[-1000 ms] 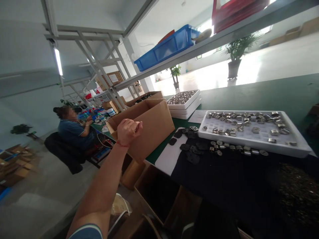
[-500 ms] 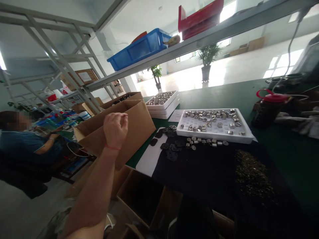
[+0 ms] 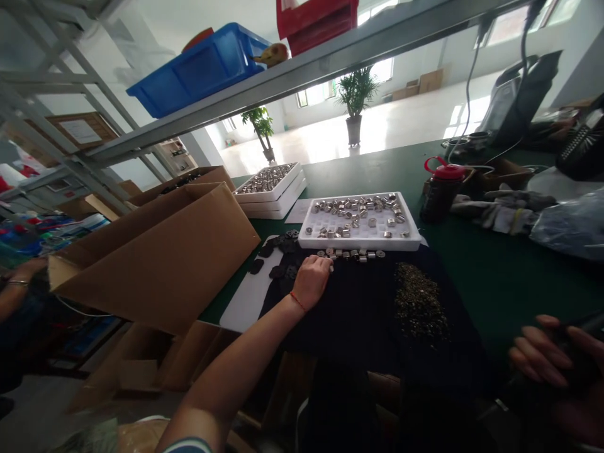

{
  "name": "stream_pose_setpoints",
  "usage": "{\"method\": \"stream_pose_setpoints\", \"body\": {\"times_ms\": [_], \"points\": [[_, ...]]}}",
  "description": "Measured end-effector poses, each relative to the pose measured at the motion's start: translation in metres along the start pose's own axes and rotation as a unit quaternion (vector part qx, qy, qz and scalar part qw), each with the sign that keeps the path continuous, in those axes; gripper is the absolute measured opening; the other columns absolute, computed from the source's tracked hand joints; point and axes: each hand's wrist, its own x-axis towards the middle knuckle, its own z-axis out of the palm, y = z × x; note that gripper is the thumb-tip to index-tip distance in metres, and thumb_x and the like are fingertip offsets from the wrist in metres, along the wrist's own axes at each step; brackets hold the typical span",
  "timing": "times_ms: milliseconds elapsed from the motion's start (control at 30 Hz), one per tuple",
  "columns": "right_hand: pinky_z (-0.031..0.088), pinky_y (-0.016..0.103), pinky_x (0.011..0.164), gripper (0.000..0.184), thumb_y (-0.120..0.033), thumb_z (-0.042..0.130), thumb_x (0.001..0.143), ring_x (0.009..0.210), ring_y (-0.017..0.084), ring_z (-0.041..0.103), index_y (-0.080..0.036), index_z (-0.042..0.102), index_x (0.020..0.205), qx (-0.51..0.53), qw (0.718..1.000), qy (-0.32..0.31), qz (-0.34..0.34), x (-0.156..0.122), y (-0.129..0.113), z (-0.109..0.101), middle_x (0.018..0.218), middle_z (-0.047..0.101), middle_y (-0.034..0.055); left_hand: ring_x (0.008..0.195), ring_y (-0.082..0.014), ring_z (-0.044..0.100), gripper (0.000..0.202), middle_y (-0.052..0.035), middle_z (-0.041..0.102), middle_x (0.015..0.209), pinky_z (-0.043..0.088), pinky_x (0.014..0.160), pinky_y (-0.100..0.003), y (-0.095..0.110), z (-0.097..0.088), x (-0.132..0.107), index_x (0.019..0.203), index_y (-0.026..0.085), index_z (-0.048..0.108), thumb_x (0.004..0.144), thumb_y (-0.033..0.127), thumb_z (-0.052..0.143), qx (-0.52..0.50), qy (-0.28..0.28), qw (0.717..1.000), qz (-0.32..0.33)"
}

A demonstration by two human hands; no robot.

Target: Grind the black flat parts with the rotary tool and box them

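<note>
Left hand [image 3: 313, 280]: you have it over the far left part of the dark cloth [image 3: 358, 321], apparently at a picking-up step; a small pale piece [image 3: 331, 268] shows at the fingertips, but whether they are clamped on it cannot be told.
Metal cylinders [image 3: 363, 257]: taking one would call for a light fingertip pinch, clear of the black plates [image 3: 278, 272] at your left. They look short, shiny and round-ended, strung loosely along the cloth's far edge, just outside the white tray's [image 3: 358, 244] near edge.
Right hand [image 3: 542, 353]: beyond the cloth's right edge, your fingers curl in shadow; their grip cannot be told.
</note>
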Motion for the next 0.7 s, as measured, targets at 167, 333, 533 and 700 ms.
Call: {"method": "stream_pose_setpoints", "body": {"times_ms": [167,333,533,700], "points": [[0.025,0.027,0.040,0.038,-0.045,0.087,0.054,0.053,0.011,0.016,-0.028,0.059,0.073,0.018,0.999,0.028,0.022,-0.013,-0.011,0.016,0.073,0.016,-0.0071,0.109,-0.0304,0.072,0.021,-0.0110,0.077,0.109,0.057,0.104,-0.047,0.021,-0.012,-0.015,0.109,0.017,0.071,0.093,0.005,0.065,-0.074,-0.032,0.997,-0.006],[0.027,0.023,0.039,0.038,-0.039,0.087,0.054,0.051,0.009,0.015,-0.026,0.061,0.078,0.053,0.998,0.024,0.025,-0.012,-0.009,0.014,0.071,0.019,-0.0078,0.090,-0.0178,0.076,0.018,0.0009,0.081,0.099,0.060,0.084,-0.025,0.076,-0.015,-0.056,0.108,0.023,0.076,0.092,0.016,0.080,-0.240,-0.148,0.957,0.065],[0.030,0.022,0.038,0.036,-0.036,0.086,0.056,0.051,0.009,0.016,-0.025,0.061,0.079,0.069,0.997,0.026,0.033,-0.011,-0.008,0.009,0.069,0.020,-0.0079,0.103,-0.0255,0.068,0.010,-0.0076,0.076,0.106,0.056,0.095,-0.038,0.099,0.011,-0.082,0.101,0.020,0.082,0.103,0.020,0.072,-0.277,-0.101,0.955,0.023],[0.030,0.022,0.038,0.034,-0.036,0.085,0.059,0.050,0.009,0.015,-0.025,0.061,0.080,0.069,0.996,0.032,0.039,-0.010,-0.008,0.009,0.069,0.020,-0.0079,0.110,-0.0266,0.067,0.022,-0.0083,0.074,0.113,0.054,0.100,-0.042,0.099,0.012,-0.097,0.117,0.022,0.079,0.110,0.021,0.059,-0.328,-0.054,0.943,-0.023]]}}
